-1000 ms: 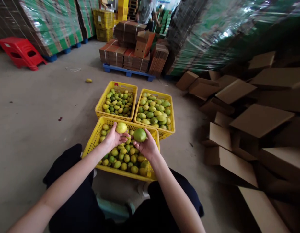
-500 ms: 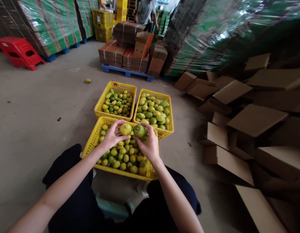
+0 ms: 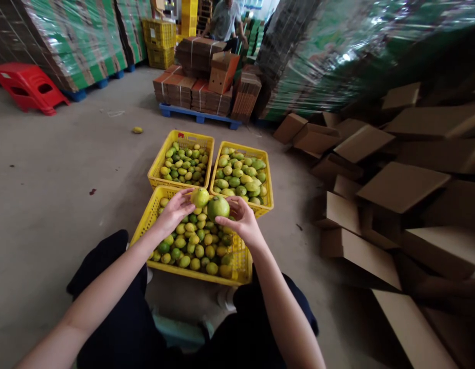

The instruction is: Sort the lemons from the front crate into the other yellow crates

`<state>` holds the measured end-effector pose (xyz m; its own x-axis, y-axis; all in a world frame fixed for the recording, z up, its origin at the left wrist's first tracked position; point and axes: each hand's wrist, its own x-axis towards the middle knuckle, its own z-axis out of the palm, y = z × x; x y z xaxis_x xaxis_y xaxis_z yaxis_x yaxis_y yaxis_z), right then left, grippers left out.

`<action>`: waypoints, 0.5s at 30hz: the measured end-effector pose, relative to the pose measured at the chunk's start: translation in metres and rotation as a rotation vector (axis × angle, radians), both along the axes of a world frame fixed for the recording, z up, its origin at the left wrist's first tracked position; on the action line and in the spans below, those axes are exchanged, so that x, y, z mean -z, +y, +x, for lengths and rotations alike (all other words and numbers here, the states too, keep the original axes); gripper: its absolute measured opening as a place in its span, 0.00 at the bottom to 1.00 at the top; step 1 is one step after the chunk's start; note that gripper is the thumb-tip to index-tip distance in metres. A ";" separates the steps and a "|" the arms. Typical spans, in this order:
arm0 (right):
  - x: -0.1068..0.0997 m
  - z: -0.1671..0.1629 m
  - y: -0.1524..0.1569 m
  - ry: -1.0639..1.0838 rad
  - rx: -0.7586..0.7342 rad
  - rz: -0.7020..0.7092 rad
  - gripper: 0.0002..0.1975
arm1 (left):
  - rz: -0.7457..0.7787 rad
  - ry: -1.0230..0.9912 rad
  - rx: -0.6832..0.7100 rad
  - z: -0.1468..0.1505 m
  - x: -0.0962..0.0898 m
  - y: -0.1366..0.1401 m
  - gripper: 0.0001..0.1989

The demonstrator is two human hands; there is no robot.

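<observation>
Above the near yellow crate (image 3: pixel 145 219), my left hand (image 3: pixel 176 209) holds a yellow-green lemon (image 3: pixel 199 198) at its fingertips. My right hand (image 3: pixel 243 220) has its thumb and fingers curved round a larger green lemon (image 3: pixel 218 207). The two fruits are side by side, very close; I cannot tell whether they touch. Under my hands, many loose yellow and green lemons (image 3: pixel 191 246) fill much of the near crate. Just beyond it stand a far left crate (image 3: pixel 160 180) and a far right crate (image 3: pixel 270 189), both holding similar fruit.
A single lemon (image 3: pixel 137 130) lies on the floor to the left, with a red stool (image 3: pixel 30 87) farther back. Open cardboard boxes (image 3: pixel 402 187) pile up on the right. Flattened cartons (image 3: pixel 210 95) sit on a blue pallet (image 3: pixel 201 115); a person (image 3: pixel 224 23) is behind them.
Both lemons have turned in my fingers. The green one has shifted slightly left and my right hand's grip has opened around its side. My left hand has moved slightly left.
</observation>
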<state>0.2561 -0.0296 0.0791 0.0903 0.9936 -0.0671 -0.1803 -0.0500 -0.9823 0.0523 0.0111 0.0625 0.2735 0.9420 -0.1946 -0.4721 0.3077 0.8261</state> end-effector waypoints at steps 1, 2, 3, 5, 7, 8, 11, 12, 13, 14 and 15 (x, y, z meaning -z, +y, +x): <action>-0.001 0.000 0.000 0.027 -0.031 -0.011 0.24 | -0.018 -0.016 0.005 0.000 0.000 0.001 0.23; -0.003 0.001 0.000 0.053 -0.055 -0.019 0.23 | -0.033 -0.030 0.012 -0.001 0.000 0.002 0.22; -0.004 0.001 0.000 0.077 -0.068 -0.030 0.22 | -0.042 -0.040 0.018 -0.001 0.000 0.003 0.20; -0.004 0.001 0.000 0.116 -0.073 -0.067 0.20 | -0.046 -0.045 0.030 -0.002 0.000 0.003 0.17; -0.003 0.001 0.000 0.156 -0.079 -0.107 0.18 | -0.039 -0.027 0.052 -0.002 0.001 0.002 0.16; -0.002 0.000 0.001 0.188 -0.091 -0.127 0.17 | -0.036 -0.017 0.071 -0.002 0.001 0.001 0.16; 0.000 -0.002 0.001 0.336 -0.157 -0.206 0.15 | -0.048 0.002 0.128 0.000 0.003 -0.002 0.19; 0.000 -0.003 0.002 0.400 -0.180 -0.238 0.13 | -0.060 0.003 0.143 0.000 0.003 -0.002 0.20; -0.001 -0.005 0.002 0.461 -0.201 -0.268 0.12 | -0.071 0.001 0.156 0.000 0.003 -0.003 0.20; -0.001 -0.006 0.002 0.512 -0.220 -0.294 0.12 | -0.081 -0.005 0.166 0.000 0.003 -0.003 0.20; -0.002 -0.007 0.002 0.549 -0.239 -0.313 0.11 | -0.086 -0.016 0.175 0.000 0.002 -0.003 0.21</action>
